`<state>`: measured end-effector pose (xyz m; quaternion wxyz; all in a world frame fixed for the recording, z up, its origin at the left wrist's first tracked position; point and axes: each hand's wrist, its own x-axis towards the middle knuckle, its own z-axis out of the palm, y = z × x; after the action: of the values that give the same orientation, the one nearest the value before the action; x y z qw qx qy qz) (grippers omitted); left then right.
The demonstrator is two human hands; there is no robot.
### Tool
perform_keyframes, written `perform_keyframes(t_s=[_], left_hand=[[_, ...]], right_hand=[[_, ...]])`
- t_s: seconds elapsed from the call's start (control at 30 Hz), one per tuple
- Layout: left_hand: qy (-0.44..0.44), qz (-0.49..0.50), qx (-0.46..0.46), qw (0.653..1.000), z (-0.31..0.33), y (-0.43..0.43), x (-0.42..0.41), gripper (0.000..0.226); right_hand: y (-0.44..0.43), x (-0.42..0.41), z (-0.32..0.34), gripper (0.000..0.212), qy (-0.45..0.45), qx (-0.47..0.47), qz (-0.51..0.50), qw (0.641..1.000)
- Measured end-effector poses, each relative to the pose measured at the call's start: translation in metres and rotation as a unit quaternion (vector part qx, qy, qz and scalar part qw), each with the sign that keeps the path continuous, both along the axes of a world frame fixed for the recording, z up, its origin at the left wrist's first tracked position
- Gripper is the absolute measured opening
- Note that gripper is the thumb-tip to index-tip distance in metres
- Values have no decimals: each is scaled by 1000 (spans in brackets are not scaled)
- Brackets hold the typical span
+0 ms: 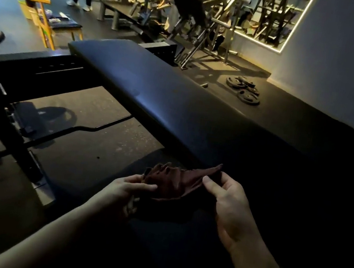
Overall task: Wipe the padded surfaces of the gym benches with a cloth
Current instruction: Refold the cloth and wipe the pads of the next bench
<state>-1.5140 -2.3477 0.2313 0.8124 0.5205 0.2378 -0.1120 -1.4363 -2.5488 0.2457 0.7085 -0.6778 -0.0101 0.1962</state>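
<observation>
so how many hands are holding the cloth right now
2: the left hand grips the cloth at its left side, and the right hand pinches its right edge. No other hands are in view.

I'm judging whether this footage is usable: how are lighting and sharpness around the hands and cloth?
Head view: dim overall; the cloth, held by the left hand and right hand, is visible but soft; the bench pad fades into shadow nearby, with bluish sheen farther off; the light strip glares.

The cloth (177, 183) is above the bench's (155, 84) near end. Weight plates (243, 90) lie on the floor (204, 69) right of the bench; a chair (48, 19) stands behind it, left.
</observation>
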Motion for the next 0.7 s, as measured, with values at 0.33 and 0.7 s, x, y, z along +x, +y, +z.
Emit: perform_keyframes(t_s=[0.33, 0.7], left_hand=[[-115, 103, 289, 945, -29, 128, -37, 44], [-117, 108, 433, 887, -56, 191, -39, 32]], right_hand=[[124, 4, -13, 21, 1, 58, -36, 998], [195, 15, 5, 27, 53, 128, 12, 990]])
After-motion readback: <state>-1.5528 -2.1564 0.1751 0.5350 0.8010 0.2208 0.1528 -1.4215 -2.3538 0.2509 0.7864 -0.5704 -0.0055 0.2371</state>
